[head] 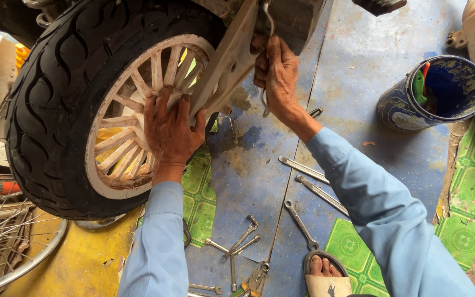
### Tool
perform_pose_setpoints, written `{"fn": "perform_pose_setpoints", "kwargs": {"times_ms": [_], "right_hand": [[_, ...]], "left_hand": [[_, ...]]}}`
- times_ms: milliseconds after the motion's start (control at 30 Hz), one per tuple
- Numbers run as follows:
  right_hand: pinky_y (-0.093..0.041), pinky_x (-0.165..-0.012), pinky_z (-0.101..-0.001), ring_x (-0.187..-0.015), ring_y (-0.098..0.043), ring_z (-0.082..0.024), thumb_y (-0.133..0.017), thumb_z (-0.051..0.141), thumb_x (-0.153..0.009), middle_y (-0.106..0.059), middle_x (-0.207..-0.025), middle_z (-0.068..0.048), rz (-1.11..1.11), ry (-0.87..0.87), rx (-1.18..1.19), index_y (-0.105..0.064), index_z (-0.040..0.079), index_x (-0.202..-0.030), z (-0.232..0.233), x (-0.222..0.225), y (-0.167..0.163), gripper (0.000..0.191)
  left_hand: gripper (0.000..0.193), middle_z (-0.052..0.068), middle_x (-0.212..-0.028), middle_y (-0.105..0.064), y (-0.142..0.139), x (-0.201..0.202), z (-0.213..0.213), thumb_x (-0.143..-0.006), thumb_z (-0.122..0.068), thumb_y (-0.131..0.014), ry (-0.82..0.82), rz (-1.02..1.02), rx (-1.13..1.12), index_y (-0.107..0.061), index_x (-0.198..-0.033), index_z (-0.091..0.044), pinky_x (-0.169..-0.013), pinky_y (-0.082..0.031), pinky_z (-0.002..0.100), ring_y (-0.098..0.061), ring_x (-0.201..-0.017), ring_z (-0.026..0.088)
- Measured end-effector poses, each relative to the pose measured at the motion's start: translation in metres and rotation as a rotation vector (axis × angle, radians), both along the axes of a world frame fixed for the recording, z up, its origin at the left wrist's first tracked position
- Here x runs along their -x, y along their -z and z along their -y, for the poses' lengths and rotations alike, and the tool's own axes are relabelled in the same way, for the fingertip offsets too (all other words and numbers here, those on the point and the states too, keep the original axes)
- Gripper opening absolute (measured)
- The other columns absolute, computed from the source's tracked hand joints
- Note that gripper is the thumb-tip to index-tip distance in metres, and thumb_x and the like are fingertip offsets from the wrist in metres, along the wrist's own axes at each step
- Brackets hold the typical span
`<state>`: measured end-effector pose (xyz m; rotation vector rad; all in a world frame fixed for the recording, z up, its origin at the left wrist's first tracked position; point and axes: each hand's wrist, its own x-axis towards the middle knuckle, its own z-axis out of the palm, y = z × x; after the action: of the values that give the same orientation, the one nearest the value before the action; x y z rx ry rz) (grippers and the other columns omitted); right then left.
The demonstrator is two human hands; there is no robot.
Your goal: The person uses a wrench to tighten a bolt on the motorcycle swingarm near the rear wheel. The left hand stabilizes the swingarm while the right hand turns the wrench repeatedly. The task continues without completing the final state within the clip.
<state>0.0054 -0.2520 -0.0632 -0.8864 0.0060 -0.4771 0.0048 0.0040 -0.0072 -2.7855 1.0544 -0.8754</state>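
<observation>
A black-tyred motorcycle wheel (72,110) stands upright at left. The left hand (171,129) presses flat, fingers spread, on its white spokes. The right hand (276,74) is clenched around a thin metal rod (266,33) beside the swingarm (229,63). Wrenches (309,184) lie on the blue floor.

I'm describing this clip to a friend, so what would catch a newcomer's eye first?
The big black tyre on its white spoked wheel fills the upper left, with the left hand pressed flat on the spokes. The right hand holds a thin metal lever at top centre, and wrenches lie scattered on the blue floor below.
</observation>
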Motion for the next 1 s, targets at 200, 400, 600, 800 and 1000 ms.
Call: {"fn": "perform_pose_setpoints", "kwargs": {"times_ms": [200, 400, 600, 800, 1000], "right_hand": [[-0.038, -0.056, -0.0274, -0.062, -0.040, -0.009, -0.048, 0.039, -0.111, -0.043, -0.076, 0.002, -0.005, -0.249, -0.489, -0.058, 0.002, -0.118, -0.019, 0.016, -0.045, 0.039], [-0.041, -0.056, -0.0285, -0.059, -0.042, -0.011, -0.041, 0.031, -0.113, -0.044, -0.076, -0.001, -0.074, -0.330, -0.879, -0.055, 0.000, -0.116, -0.016, 0.015, -0.083, 0.034], [-0.039, -0.053, -0.0267, -0.058, -0.040, -0.010, -0.043, 0.028, -0.114, -0.043, -0.075, 0.000, 0.015, -0.338, -0.917, -0.054, 0.000, -0.115, -0.016, 0.017, -0.087, 0.030], [-0.035, -0.050, -0.0249, -0.056, -0.036, -0.008, -0.046, 0.032, -0.113, -0.042, -0.073, 0.003, 0.100, -0.348, -0.809, -0.056, 0.003, -0.116, -0.016, 0.025, -0.080, 0.031], [-0.032, -0.049, -0.0243, -0.056, -0.034, -0.007, -0.050, 0.036, -0.113, -0.041, -0.075, 0.004, 0.039, -0.169, -0.445, -0.058, 0.006, -0.113, -0.015, 0.036, -0.065, 0.031]], "left_hand": [[0.036, 0.011, -0.100, -0.079, -0.004, 0.002, 0.002, -0.107, -0.039, -0.060, -0.002, -0.005, 0.000, -0.069, -0.120, -0.006, -0.120, -0.028, 0.044, -0.044, -0.144, 0.023], [0.034, 0.010, -0.104, -0.080, -0.007, 0.004, 0.001, -0.106, -0.039, -0.063, 0.006, 0.032, 0.002, -0.069, -0.118, -0.008, -0.120, -0.030, 0.043, -0.047, -0.142, 0.023], [0.033, 0.010, -0.104, -0.079, -0.008, 0.004, 0.002, -0.105, -0.039, -0.063, 0.000, 0.026, 0.002, -0.070, -0.117, -0.009, -0.119, -0.030, 0.043, -0.047, -0.142, 0.023], [0.034, 0.011, -0.106, -0.079, -0.007, 0.004, 0.002, -0.105, -0.039, -0.062, -0.013, 0.006, -0.003, -0.070, -0.118, -0.009, -0.119, -0.030, 0.044, -0.047, -0.141, 0.024], [0.036, 0.009, -0.102, -0.080, -0.006, 0.004, 0.002, -0.106, -0.038, -0.060, -0.005, 0.005, 0.024, -0.069, -0.120, -0.007, -0.120, -0.030, 0.044, -0.047, -0.143, 0.024]]}}
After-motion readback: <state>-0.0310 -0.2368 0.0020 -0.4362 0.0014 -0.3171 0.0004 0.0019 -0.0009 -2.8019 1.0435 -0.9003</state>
